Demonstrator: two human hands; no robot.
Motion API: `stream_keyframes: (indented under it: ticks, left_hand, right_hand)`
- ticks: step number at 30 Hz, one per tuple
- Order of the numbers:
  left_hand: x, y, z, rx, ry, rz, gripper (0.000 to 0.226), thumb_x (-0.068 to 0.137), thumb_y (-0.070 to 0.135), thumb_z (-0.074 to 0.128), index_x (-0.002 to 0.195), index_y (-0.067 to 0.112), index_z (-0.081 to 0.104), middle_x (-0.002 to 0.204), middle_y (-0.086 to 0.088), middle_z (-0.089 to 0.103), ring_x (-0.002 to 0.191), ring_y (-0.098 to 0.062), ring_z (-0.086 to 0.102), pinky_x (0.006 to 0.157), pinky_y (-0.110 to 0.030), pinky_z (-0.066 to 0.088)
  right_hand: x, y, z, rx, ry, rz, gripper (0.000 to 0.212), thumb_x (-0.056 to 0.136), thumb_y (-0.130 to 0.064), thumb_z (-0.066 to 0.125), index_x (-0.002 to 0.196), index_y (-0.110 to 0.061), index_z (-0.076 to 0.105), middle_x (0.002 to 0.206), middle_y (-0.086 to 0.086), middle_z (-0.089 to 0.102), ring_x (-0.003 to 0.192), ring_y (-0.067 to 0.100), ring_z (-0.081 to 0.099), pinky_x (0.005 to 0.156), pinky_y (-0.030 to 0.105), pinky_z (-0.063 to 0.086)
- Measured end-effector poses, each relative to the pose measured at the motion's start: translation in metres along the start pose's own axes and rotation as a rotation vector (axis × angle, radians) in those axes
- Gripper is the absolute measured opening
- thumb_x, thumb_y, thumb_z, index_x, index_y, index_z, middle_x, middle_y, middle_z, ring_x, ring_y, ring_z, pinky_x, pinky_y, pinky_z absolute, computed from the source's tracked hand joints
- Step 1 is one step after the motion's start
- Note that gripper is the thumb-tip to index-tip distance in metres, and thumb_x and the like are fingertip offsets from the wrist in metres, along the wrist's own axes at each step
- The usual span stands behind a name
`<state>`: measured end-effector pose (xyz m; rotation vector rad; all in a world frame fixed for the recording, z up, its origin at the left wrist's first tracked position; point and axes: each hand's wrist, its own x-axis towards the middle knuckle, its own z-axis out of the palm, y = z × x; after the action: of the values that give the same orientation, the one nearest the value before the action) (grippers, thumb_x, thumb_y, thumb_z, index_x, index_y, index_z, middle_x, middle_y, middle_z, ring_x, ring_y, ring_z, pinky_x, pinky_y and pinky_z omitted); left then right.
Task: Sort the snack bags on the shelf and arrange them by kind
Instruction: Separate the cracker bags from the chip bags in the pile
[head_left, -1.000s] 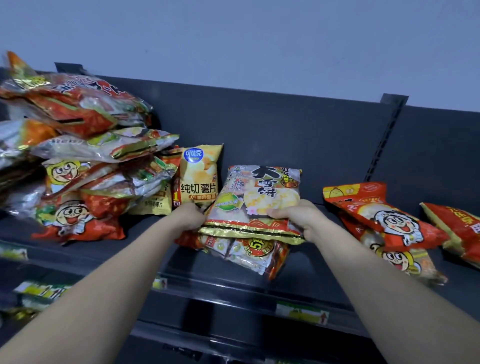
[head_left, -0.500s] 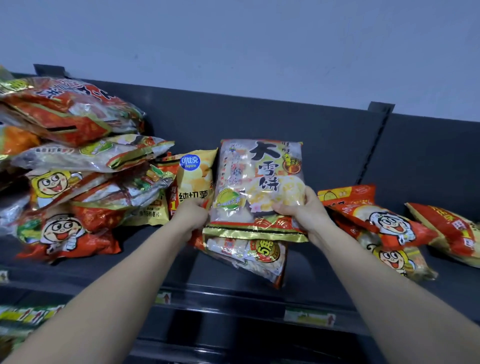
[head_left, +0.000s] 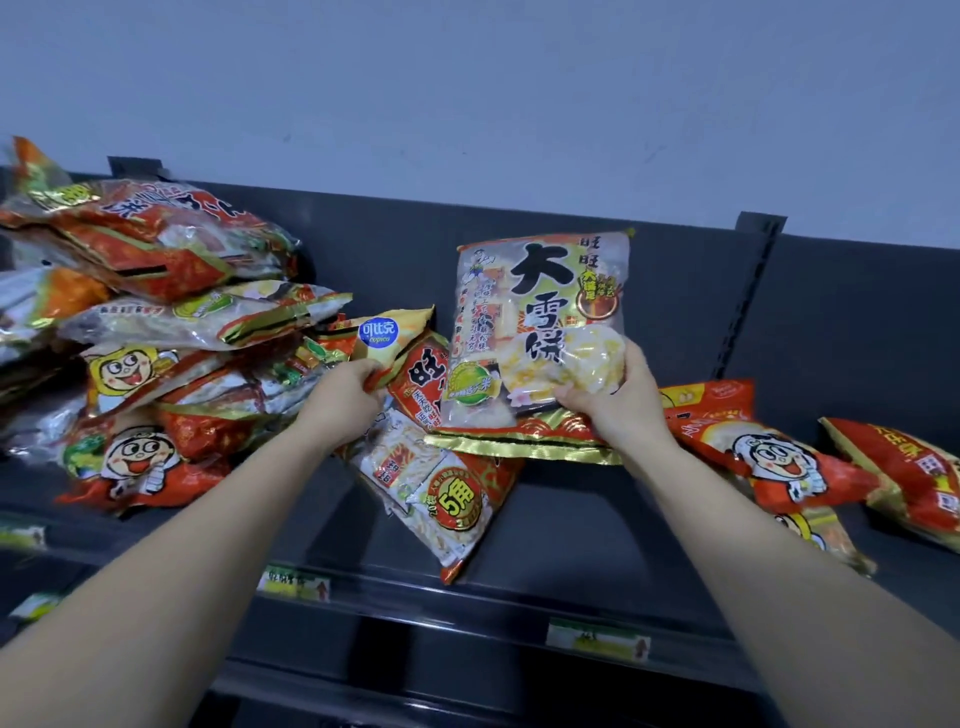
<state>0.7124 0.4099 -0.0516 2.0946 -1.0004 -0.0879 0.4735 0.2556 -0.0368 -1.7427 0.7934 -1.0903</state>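
Observation:
My right hand (head_left: 618, 400) grips the lower right of a large clear rice-cracker bag (head_left: 540, 312) with big black characters and a gold bottom seam, held upright above the shelf (head_left: 597, 525). My left hand (head_left: 345, 395) is closed on the lower edge of a yellow chip bag (head_left: 387, 335) with a blue round logo. Beneath both lie a red bag (head_left: 423, 382) and a pale bag with a "5" badge (head_left: 441, 499), flat on the shelf.
A tall heap of red and clear snack bags (head_left: 150, 332) fills the shelf's left end. Red cartoon-face bags (head_left: 769, 457) and another red bag (head_left: 904, 467) lie at the right. Price tags (head_left: 597, 636) line the shelf's front rail. A dark back panel stands behind.
The right hand has lifted the rice-cracker bag from lying flat to upright. The left hand has moved off it and taken hold of the yellow chip bag, which now tilts down.

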Motion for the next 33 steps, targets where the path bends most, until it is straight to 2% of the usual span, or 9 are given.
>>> stream_keyframes:
  ticks: [4, 8, 12, 15, 19, 22, 26, 29, 33]
  left_hand:
    - [-0.001, 0.0, 0.0, 0.351, -0.064, -0.007, 0.04, 0.092, 0.022, 0.056, 0.13, 0.014, 0.048, 0.124, -0.01, 0.059, 0.112, -0.032, 0.055, 0.093, -0.044, 0.047]
    - [0.01, -0.006, -0.001, 0.666, -0.073, 0.067, 0.042, 0.093, 0.025, 0.052, 0.133, 0.012, 0.048, 0.129, -0.011, 0.049, 0.121, -0.031, 0.043, 0.098, -0.044, 0.039]
    - [0.038, -0.001, -0.002, 0.777, 0.039, 0.264, 0.027, 0.092, 0.015, 0.048, 0.113, 0.01, 0.064, 0.116, -0.009, 0.056, 0.11, -0.03, 0.049, 0.086, -0.04, 0.044]
    - [0.063, 0.011, -0.003, 0.849, 0.037, 0.336, 0.026, 0.092, 0.017, 0.047, 0.112, 0.01, 0.061, 0.115, -0.009, 0.056, 0.11, -0.029, 0.049, 0.087, -0.038, 0.04]
    - [0.1, 0.014, 0.002, 0.87, -0.037, 0.287, 0.041, 0.092, 0.037, 0.044, 0.125, 0.013, 0.052, 0.126, -0.008, 0.054, 0.121, -0.028, 0.046, 0.101, -0.041, 0.031]
    - [0.126, 0.005, 0.008, 0.891, -0.097, 0.215, 0.05, 0.089, 0.045, 0.049, 0.126, 0.012, 0.047, 0.128, -0.007, 0.055, 0.122, -0.027, 0.048, 0.107, -0.045, 0.025]
    - [0.144, 0.006, 0.009, 0.797, -0.164, 0.163, 0.058, 0.079, 0.048, 0.07, 0.121, 0.014, 0.05, 0.125, -0.007, 0.056, 0.12, -0.028, 0.052, 0.109, -0.045, 0.023]
    - [0.147, 0.003, 0.007, 0.747, -0.112, 0.207, 0.053, 0.069, 0.049, 0.079, 0.106, 0.019, 0.056, 0.116, -0.004, 0.057, 0.114, -0.027, 0.053, 0.101, -0.043, 0.03]
    - [0.147, 0.005, 0.005, 0.639, 0.051, 0.283, 0.065, 0.067, 0.05, 0.081, 0.115, 0.017, 0.052, 0.118, -0.002, 0.054, 0.116, -0.025, 0.048, 0.099, -0.043, 0.03]
  right_hand:
    - [-0.004, 0.008, 0.013, -0.024, -0.162, 0.224, 0.06, 0.069, -0.013, 0.087, 0.116, -0.018, 0.051, 0.108, 0.001, 0.065, 0.079, 0.012, 0.06, 0.054, 0.025, 0.047]
    - [-0.001, 0.024, 0.024, -0.019, -0.202, 0.401, 0.064, 0.067, -0.035, 0.088, 0.115, -0.012, 0.053, 0.11, 0.006, 0.067, 0.092, 0.022, 0.069, 0.076, 0.036, 0.059]
    - [0.008, 0.036, 0.032, -0.075, -0.188, 0.54, 0.118, 0.033, -0.082, 0.079, 0.121, -0.008, 0.057, 0.114, 0.009, 0.068, 0.096, 0.026, 0.069, 0.085, 0.04, 0.058]
    - [0.013, 0.037, 0.039, -0.11, -0.165, 0.583, 0.132, 0.024, -0.084, 0.079, 0.13, -0.01, 0.049, 0.122, 0.008, 0.064, 0.101, 0.027, 0.067, 0.089, 0.042, 0.056]
    - [0.02, 0.029, 0.054, -0.198, -0.127, 0.534, 0.112, 0.051, -0.068, 0.083, 0.137, -0.015, 0.036, 0.13, 0.003, 0.055, 0.113, 0.024, 0.059, 0.092, 0.038, 0.051]
    - [0.024, 0.022, 0.065, -0.387, -0.098, 0.418, 0.116, 0.049, -0.074, 0.077, 0.145, -0.027, 0.031, 0.138, 0.002, 0.046, 0.126, 0.025, 0.049, 0.103, 0.046, 0.044]
    - [0.031, 0.008, 0.084, -0.804, -0.157, 0.201, 0.076, 0.079, -0.068, 0.059, 0.144, -0.035, 0.04, 0.161, 0.004, 0.016, 0.148, 0.024, 0.011, 0.115, 0.047, 0.019]
    - [0.034, 0.001, 0.1, -0.885, -0.233, 0.123, 0.062, 0.084, -0.066, 0.052, 0.138, -0.036, 0.05, 0.155, -0.003, 0.034, 0.143, 0.021, 0.029, 0.111, 0.042, 0.026]
    - [0.035, 0.001, 0.106, -0.835, -0.219, 0.106, 0.056, 0.085, -0.063, 0.055, 0.131, -0.031, 0.058, 0.141, -0.005, 0.054, 0.131, 0.021, 0.046, 0.101, 0.036, 0.038]
